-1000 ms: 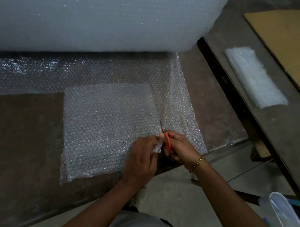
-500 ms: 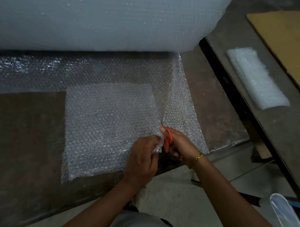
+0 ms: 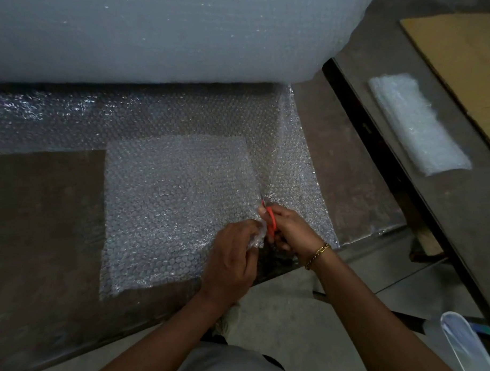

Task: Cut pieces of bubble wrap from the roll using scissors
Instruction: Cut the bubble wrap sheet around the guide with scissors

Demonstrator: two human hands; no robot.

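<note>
A huge bubble wrap roll (image 3: pixel 163 35) lies across the back of the brown table (image 3: pixel 45 220). Its unrolled sheet (image 3: pixel 166 116) spreads toward me. A doubled, lighter square of bubble wrap (image 3: pixel 172 204) lies on the sheet. My right hand (image 3: pixel 291 228) grips red-handled scissors (image 3: pixel 270 222), blades pointing away into the wrap beside the square's right edge. My left hand (image 3: pixel 232 258) pinches the wrap's near edge just left of the scissors. A narrow strip of wrap (image 3: pixel 299 183) lies right of the cut line.
A second dark table (image 3: pixel 433 206) stands at the right, carrying a folded stack of cut bubble wrap (image 3: pixel 416 123) and a cardboard sheet (image 3: pixel 462 66). A clear plastic object (image 3: pixel 463 341) sits at the bottom right. Concrete floor shows below the table edge.
The scissors and my right hand have crept slightly forward along the cut line. My left hand keeps its pinch on the wrap's near edge.
</note>
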